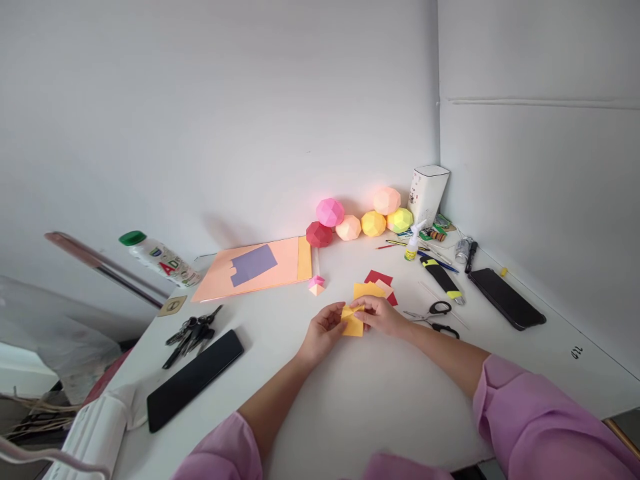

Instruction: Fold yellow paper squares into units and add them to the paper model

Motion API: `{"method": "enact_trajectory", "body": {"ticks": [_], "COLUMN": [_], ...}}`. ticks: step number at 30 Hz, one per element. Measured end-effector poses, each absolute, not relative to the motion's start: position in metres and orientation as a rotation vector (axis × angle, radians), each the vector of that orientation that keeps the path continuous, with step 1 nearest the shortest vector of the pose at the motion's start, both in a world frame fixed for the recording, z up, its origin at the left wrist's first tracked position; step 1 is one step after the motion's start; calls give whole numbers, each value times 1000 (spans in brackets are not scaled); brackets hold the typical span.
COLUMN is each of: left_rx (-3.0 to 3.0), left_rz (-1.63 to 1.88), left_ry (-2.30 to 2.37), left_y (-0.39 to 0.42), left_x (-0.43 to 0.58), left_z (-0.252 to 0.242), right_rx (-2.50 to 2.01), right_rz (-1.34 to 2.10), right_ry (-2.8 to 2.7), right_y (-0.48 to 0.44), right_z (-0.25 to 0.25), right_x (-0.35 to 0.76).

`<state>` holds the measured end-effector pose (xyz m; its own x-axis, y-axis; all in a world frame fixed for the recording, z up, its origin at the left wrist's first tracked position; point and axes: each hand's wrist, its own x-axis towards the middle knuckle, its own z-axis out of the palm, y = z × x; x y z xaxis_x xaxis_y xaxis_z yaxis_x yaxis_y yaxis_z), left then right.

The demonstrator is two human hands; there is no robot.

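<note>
Lilac sleeve (225, 453), then the left hand (325, 328), fingers pinching the left edge of a yellow slip (354, 327) over the table (360, 413); its long axis points towards the wall (225, 120); right hand (381, 315) grasping its right side, scissors (429, 317) beyond.

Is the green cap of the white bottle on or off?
On: the green cap covers the top of the white bottle, with no open mouth showing. Whether it is tight, I cannot tell.

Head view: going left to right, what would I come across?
Green-capped bottle, purple paper, left hand, held yellow paper, right hand, yellow-and-black utility knife, black phone-shaped object.
</note>
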<state>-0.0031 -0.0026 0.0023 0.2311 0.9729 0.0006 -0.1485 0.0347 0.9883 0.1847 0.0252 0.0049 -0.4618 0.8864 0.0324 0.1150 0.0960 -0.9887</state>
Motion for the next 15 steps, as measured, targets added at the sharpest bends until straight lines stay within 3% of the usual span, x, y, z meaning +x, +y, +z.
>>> {"method": "enact_trajectory", "body": {"ticks": [15], "left_rx": [1197], "left_rz": [1084], "left_ry": [1002], "left_y": [-4], "left_x": [-2], "left_z": [4], "right_rx": [-1031], "right_rz": [1337], "right_ry": [-1839], "right_y": [22], "right_z": [11], "right_x": [185]}}
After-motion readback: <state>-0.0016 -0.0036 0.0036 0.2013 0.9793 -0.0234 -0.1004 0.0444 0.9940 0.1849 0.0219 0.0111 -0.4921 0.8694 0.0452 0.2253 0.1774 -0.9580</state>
